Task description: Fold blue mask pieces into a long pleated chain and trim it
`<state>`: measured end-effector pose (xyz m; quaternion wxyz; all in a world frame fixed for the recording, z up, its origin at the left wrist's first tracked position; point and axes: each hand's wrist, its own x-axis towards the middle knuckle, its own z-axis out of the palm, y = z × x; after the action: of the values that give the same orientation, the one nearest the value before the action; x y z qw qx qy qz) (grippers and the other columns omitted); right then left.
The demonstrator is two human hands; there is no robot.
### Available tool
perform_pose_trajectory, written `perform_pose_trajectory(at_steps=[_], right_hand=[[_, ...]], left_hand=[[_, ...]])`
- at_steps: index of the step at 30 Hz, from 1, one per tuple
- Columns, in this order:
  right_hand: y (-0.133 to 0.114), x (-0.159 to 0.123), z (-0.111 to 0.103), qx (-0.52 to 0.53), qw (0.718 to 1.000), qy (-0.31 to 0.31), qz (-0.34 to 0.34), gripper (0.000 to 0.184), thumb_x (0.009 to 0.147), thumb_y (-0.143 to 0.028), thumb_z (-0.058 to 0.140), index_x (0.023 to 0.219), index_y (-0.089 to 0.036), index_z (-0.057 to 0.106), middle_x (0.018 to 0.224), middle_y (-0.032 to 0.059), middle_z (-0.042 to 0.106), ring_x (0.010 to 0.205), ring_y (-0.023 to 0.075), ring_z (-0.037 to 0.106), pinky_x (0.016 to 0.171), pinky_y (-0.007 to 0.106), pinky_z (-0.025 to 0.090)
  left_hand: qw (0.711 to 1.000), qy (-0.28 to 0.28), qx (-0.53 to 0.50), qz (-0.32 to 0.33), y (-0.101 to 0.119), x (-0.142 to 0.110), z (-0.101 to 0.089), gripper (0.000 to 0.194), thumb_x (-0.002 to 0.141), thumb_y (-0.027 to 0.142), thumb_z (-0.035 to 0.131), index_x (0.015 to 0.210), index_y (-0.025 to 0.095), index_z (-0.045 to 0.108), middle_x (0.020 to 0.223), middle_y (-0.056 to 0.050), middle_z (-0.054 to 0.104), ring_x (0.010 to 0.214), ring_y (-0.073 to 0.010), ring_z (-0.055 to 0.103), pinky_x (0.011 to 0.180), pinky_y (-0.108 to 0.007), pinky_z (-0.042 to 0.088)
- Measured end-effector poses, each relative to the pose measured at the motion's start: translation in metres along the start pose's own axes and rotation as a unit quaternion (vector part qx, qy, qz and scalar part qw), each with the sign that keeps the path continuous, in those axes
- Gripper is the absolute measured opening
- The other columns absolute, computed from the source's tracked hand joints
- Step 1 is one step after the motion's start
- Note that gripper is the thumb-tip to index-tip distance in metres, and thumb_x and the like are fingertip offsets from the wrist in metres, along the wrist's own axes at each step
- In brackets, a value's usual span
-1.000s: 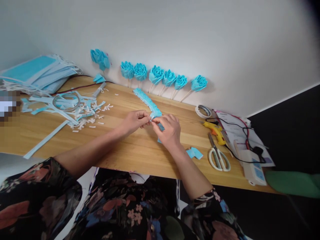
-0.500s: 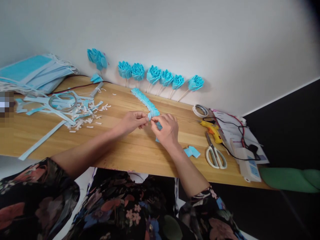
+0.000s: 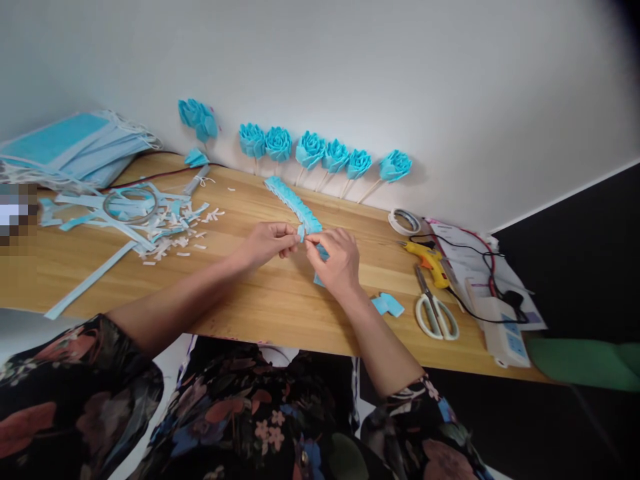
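My left hand (image 3: 270, 243) and my right hand (image 3: 337, 259) meet over the middle of the wooden table, fingertips pinched together. Between them is a small light-blue fabric piece (image 3: 301, 231), gripped from both sides; the fingers cover most of it. Just beyond lies a long overlapping row of blue fabric pieces (image 3: 291, 200), running back from under my right hand. Part of that row is hidden by the hand. To the right of my right forearm, a few loose blue fabric pieces (image 3: 389, 305) rest on the table.
Several blue fabric roses (image 3: 311, 149) on sticks lean against the wall. At left are stacked face masks (image 3: 65, 143), cut strips and scraps (image 3: 170, 230). On the right lie a tape roll (image 3: 404, 221), yellow glue gun (image 3: 429, 261), scissors (image 3: 436, 317), papers and a power strip (image 3: 505, 337).
The whole view has shifted slightly, so things appear a little further right. Both hands stay pinched on the small blue piece, with only a slight change in the fingers.
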<state>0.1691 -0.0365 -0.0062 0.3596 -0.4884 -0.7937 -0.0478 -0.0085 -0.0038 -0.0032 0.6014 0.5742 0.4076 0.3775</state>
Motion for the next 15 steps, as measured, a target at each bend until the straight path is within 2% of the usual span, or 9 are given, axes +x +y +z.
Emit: perform_pose_trajectory(at_steps=[9,15], right_hand=[[0.0006,-0.0001,0.0007,-0.027,0.999,0.005,-0.026,0.016,0.093,-0.023,0.056,0.082,-0.024,0.067,0.081,0.0012,0.073,0.081,0.0203,0.061,0.078,0.036,0.039],[0.0039,0.0025,-0.0016,-0.003,0.999,0.042,0.006,0.013,0.087,-0.018,0.056,0.078,-0.023,0.064,0.079,0.0021,0.07,0.079,0.0204,0.061,0.078,0.035,0.041]], left_hand=[[1.0,0.004,-0.007,-0.02,0.0027,-0.0014,0.0004,0.015,0.079,0.022,0.064,0.067,0.014,0.061,0.061,0.001,0.06,0.054,-0.0068,0.05,0.056,-0.021,0.04],[0.997,0.015,-0.066,-0.027,0.0014,-0.0011,0.0031,0.013,0.076,0.018,0.062,0.064,0.015,0.057,0.057,0.002,0.056,0.053,-0.0071,0.049,0.056,-0.022,0.038]])
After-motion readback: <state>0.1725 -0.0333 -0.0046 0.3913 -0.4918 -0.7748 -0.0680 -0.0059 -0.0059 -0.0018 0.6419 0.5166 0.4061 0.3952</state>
